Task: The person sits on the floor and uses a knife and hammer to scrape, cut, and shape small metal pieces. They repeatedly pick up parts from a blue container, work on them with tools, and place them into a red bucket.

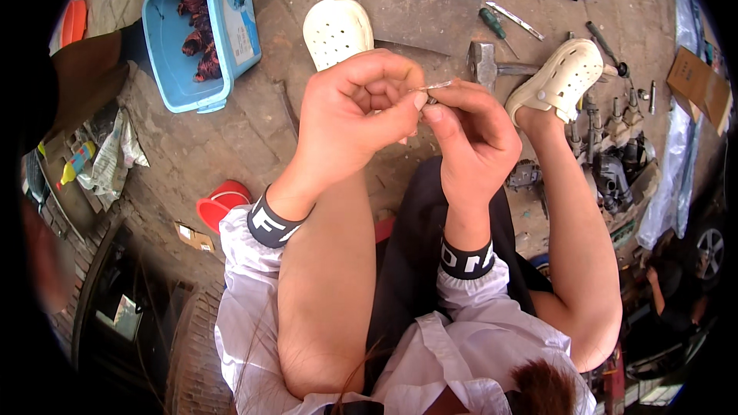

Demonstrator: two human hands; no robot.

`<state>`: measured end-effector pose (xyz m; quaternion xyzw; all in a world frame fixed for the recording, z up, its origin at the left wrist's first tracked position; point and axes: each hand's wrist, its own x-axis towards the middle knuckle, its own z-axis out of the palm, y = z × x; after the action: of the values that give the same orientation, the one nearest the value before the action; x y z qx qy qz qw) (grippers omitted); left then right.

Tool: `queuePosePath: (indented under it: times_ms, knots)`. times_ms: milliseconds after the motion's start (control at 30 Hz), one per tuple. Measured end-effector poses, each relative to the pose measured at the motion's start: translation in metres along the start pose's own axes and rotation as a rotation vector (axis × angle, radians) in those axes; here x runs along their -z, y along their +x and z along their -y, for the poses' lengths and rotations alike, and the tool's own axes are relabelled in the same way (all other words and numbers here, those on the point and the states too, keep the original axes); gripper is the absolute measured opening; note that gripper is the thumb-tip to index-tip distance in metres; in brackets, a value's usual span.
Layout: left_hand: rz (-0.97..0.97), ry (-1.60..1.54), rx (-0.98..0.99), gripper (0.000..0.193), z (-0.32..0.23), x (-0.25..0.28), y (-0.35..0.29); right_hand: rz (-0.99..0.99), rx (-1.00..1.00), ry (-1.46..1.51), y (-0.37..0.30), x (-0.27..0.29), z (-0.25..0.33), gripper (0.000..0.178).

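Head view: a thin transparent strip is held up over the ground, right where the two sets of fingertips meet; its long axis is run roughly left to right, slightly raised at the right end. Its left end is pinched by thumb and index of the left hand, fingers together. A small dark part, just below the strip, is clamped between thumb and index of the right hand; its shape can't be told, being mostly covered by the fingertips. Neither hand can be called nearer. Sight of the contact is blocked by both thumbs. Beyond the hands, a flat metal sheet is laid on the ground, with a hammer and green-handled screwdriver to its right. Loose metal parts are clustered past the right shoe; a blue basin is set left of the left shoe.
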<state>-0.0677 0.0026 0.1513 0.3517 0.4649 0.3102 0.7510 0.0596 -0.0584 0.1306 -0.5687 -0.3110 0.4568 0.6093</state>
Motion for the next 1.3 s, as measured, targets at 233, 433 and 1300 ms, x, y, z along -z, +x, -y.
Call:
queuePosePath:
  times_ms: [233, 433, 1300]
  knots:
    - [0.025, -0.027, 0.117, 0.011, -0.007, 0.002, 0.0, -0.047, 0.084, -0.175, -0.003, -0.005, 0.003, 0.013]
    - [0.017, -0.151, 0.17, 0.011, 0.006, 0.012, 0.009, -0.042, -0.224, 0.157, 0.0, -0.002, -0.005, 0.014]
    - [-0.184, 0.458, -0.013, 0.012, 0.111, 0.067, 0.051, 0.012, -0.279, -0.534, 0.09, 0.014, -0.143, 0.019]
